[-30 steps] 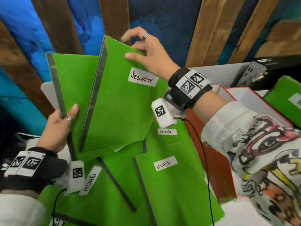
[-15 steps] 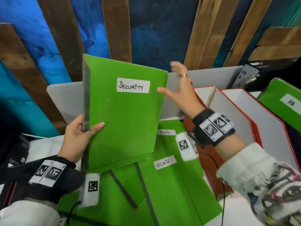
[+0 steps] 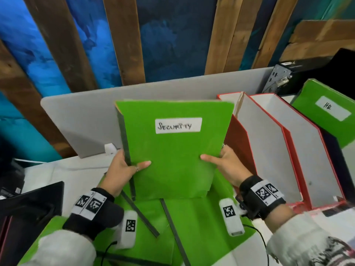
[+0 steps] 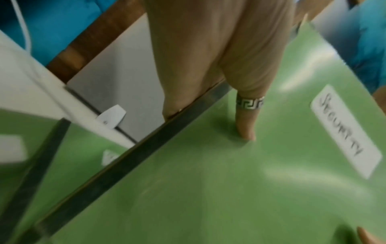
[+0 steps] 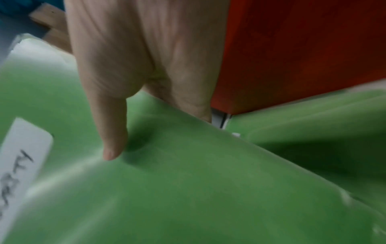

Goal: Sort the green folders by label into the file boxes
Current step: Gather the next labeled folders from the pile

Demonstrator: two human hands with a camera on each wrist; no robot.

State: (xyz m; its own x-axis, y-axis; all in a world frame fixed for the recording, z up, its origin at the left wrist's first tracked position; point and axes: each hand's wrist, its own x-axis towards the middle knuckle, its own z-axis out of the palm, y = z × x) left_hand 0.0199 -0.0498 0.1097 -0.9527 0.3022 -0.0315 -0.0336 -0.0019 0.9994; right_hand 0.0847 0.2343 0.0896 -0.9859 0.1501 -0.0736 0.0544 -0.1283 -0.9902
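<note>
Left hand (image 3: 123, 167): fingers hidden behind the SECURITY folder (image 3: 172, 150), only the thumb (image 4: 247, 122) showing, pressed flat on the green cover just inside the dark spine. So the grip pinches the spine edge, thumb in front and fingers behind. Folder held upright above the worktop (image 3: 63, 173), label facing the camera, lower edge over the loose green folders (image 3: 192, 217), whose labels are covered or cut off. Right hand (image 3: 228, 167): same grip on the opposite edge, thumb on the cover, fingers out of sight behind. Both wrist views blurred. Just right of that hand, the red file boxes (image 3: 269, 150) stand open-topped, near wall close to the knuckles. Far right, an HR folder (image 3: 326, 112), partly cut off.
</note>
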